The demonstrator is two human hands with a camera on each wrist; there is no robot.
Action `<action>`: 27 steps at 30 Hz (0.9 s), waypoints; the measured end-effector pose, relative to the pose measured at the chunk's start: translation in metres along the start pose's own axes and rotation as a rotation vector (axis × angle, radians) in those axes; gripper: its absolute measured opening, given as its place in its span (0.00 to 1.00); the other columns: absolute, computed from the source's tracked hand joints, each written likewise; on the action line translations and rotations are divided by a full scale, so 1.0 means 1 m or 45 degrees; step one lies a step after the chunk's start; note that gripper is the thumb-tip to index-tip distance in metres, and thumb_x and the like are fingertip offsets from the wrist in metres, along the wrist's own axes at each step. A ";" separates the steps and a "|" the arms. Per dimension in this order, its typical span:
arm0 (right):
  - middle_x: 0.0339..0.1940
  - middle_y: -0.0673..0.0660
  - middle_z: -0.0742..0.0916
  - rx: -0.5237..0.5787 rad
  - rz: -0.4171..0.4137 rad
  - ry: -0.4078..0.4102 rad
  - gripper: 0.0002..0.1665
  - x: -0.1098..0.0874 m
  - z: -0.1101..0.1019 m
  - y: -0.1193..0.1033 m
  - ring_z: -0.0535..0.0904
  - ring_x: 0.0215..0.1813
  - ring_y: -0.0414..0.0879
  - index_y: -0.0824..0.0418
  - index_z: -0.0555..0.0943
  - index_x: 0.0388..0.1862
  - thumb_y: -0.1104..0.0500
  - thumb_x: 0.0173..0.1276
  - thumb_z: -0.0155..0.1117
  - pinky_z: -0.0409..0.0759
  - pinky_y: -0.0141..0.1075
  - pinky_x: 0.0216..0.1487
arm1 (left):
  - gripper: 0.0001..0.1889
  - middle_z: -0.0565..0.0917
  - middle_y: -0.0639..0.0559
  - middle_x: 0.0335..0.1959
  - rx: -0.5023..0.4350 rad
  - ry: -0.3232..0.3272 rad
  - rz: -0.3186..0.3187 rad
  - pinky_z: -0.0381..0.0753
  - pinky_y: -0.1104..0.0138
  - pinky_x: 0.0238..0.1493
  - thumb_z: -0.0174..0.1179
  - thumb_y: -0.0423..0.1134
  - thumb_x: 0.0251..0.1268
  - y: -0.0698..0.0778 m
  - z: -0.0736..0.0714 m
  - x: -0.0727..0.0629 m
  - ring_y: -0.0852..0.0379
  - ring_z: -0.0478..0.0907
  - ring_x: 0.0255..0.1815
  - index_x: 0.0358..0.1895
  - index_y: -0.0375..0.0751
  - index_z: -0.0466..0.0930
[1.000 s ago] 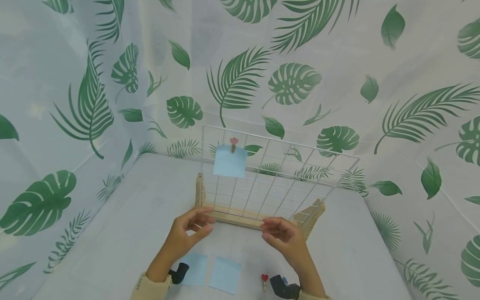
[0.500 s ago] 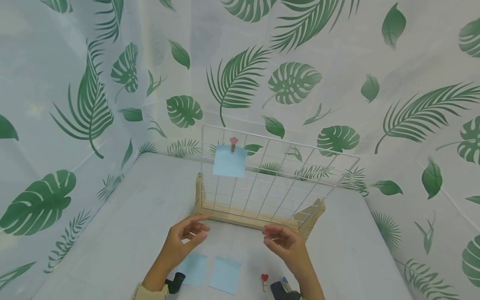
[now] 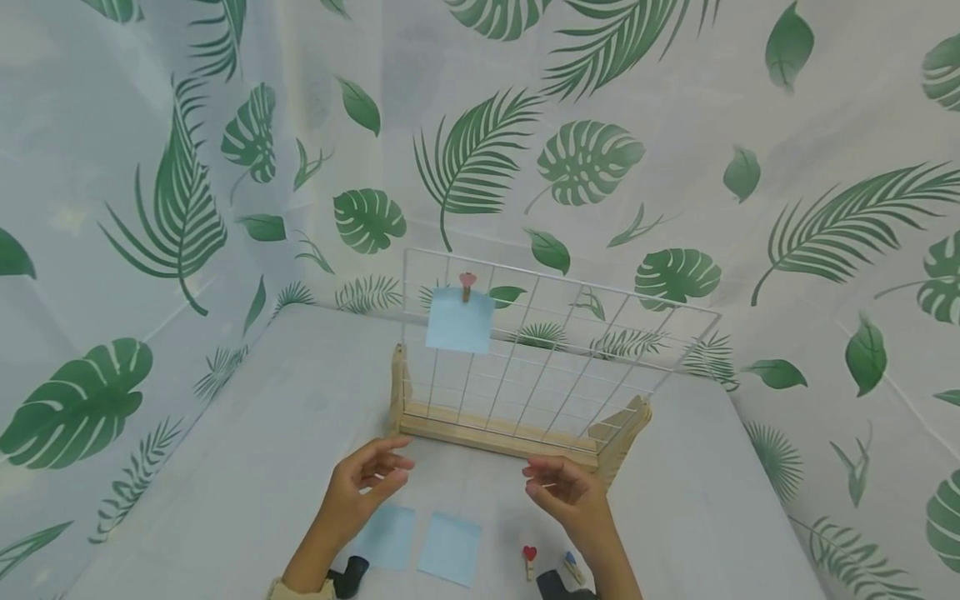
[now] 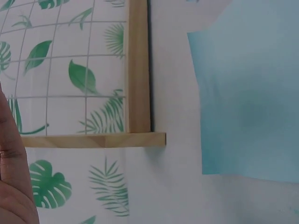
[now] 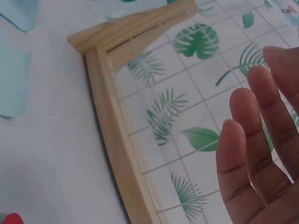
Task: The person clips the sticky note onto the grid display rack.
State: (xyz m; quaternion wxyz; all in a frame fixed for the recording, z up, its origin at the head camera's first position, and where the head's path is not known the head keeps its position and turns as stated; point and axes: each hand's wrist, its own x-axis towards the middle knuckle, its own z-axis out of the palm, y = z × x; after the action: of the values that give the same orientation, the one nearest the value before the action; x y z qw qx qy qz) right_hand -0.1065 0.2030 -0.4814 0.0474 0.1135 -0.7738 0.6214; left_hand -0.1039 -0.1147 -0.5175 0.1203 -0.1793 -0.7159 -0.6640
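Looking now at the wire rack [image 3: 551,364], mid-frame, probably light, stiff and best gripped by its wooden base [image 3: 480,438], then down to the left hand [image 3: 363,482] and right hand [image 3: 567,493], both half-uncurled and holding nothing, then to loose blue sheets [image 3: 450,548], bottom centre.

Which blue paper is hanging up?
The paper on the wire grid, held by the pink heart clip. The other two, the left sheet and the right sheet, lie on the table.
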 end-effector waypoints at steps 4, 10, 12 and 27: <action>0.43 0.57 0.92 -0.009 0.027 0.022 0.14 -0.001 0.001 0.002 0.87 0.45 0.40 0.71 0.87 0.51 0.75 0.67 0.73 0.87 0.31 0.46 | 0.17 0.92 0.45 0.43 -0.014 0.016 -0.042 0.85 0.67 0.37 0.63 0.27 0.74 -0.001 0.000 -0.004 0.62 0.88 0.42 0.63 0.29 0.81; 0.43 0.52 0.92 0.008 0.049 0.028 0.13 -0.002 0.002 0.007 0.87 0.45 0.40 0.72 0.86 0.50 0.75 0.67 0.73 0.87 0.31 0.46 | 0.17 0.92 0.50 0.43 -0.037 0.020 -0.098 0.86 0.67 0.38 0.62 0.27 0.76 -0.002 0.002 -0.009 0.62 0.88 0.41 0.64 0.27 0.80; 0.43 0.52 0.92 0.019 0.032 0.019 0.13 -0.003 0.002 0.008 0.87 0.45 0.40 0.73 0.86 0.50 0.76 0.67 0.72 0.87 0.31 0.46 | 0.17 0.92 0.49 0.43 -0.038 0.020 -0.109 0.86 0.67 0.37 0.62 0.27 0.76 -0.003 0.002 -0.010 0.61 0.88 0.41 0.64 0.27 0.80; 0.43 0.57 0.92 0.004 0.068 0.056 0.11 -0.010 0.003 0.020 0.86 0.40 0.39 0.71 0.87 0.46 0.78 0.66 0.71 0.86 0.31 0.41 | 0.16 0.91 0.46 0.42 -0.063 0.071 -0.350 0.88 0.66 0.39 0.63 0.31 0.77 -0.011 0.008 -0.017 0.55 0.88 0.39 0.63 0.29 0.82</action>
State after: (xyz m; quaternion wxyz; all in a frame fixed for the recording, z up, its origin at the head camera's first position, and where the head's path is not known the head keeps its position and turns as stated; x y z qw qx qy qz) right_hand -0.1012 0.2054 -0.5029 0.0474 0.0793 -0.7742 0.6261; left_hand -0.0924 -0.1096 -0.5356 0.0437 -0.0639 -0.7134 -0.6965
